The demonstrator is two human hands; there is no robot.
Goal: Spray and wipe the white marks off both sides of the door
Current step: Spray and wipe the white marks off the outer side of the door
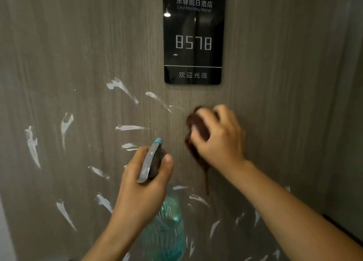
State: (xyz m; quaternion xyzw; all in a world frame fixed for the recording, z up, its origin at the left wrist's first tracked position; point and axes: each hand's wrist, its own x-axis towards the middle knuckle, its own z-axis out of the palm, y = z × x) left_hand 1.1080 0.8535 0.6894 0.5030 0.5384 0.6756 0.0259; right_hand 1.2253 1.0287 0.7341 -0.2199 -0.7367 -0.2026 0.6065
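A grey wood-grain door [98, 45] fills the view, streaked with several white marks [121, 87] across its middle and lower part. My left hand [145, 186] grips a spray bottle [152, 160] with a grey trigger head, a blue nozzle tip and a clear teal body, its nozzle pointing at the door. My right hand [220, 137] presses a dark brown cloth [196, 127] against the door, just below the sign; a strip of the cloth hangs down beneath the hand.
A black glossy room-number sign [193, 35] reading 8578 is fixed to the door above my right hand. A pale edge [5, 231] runs at the lower left, and a dark ledge [343, 229] shows at the lower right.
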